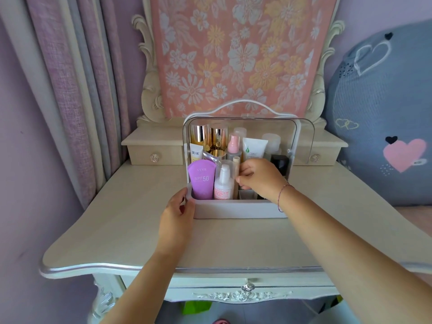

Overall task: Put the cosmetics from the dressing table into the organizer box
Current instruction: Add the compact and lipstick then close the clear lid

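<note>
The white organizer box stands at the back middle of the dressing table, its clear lid raised. Inside stand several cosmetics: a purple SPF50 tube, a pink-labelled pump bottle, gold-capped bottles, a pink spray bottle, a white tube with a green leaf and a black item. My left hand grips the box's front left corner. My right hand reaches into the box, fingers pinched on a slim beige stick beside the pump bottle.
Two small drawers flank the box at the back of the table. A floral pink cloth covers the mirror behind. Curtains hang at the left and a large grey heart-patterned cushion lies at the right.
</note>
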Tool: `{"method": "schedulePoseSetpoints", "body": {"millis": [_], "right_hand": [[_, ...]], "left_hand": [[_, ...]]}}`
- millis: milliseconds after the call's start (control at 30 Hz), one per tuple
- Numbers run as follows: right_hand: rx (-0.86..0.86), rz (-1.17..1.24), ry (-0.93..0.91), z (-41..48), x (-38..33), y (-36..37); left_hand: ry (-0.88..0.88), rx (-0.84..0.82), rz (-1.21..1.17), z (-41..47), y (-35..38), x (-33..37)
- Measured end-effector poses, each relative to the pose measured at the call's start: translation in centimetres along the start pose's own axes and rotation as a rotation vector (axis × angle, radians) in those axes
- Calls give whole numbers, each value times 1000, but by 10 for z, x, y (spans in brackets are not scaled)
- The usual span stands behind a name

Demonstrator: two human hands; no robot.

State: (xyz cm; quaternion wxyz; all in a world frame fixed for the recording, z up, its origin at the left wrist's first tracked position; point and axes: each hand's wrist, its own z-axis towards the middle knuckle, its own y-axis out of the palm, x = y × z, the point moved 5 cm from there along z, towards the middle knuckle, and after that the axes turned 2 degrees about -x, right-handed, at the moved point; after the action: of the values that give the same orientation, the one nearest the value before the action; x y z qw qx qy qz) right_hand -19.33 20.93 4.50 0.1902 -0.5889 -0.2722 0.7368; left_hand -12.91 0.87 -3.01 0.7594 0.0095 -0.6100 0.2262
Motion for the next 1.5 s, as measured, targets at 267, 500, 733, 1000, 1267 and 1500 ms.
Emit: {"method": "schedulePoseSetpoints", "body": {"millis": [267, 500, 733, 1000, 1267, 1500], "right_hand": [[-6, -8, 3, 1, 1, -1], [244, 166, -22, -31, 6, -23], [308, 281, -125, -104, 8, 24], [-105, 635, 121, -107, 4, 86], [-37, 562, 15, -94, -4, 33], [66, 110, -166, -38, -4, -71]], "left_hand": [[-5, -1, 9, -1, 0, 2], [-104, -94, 231, -10, -11, -5], [-32, -11, 378, -25, -32, -2], [90, 104, 131, -69, -28, 23], [228, 56, -29, -76, 18, 55], [227, 245, 55, -37, 9, 41]]}}
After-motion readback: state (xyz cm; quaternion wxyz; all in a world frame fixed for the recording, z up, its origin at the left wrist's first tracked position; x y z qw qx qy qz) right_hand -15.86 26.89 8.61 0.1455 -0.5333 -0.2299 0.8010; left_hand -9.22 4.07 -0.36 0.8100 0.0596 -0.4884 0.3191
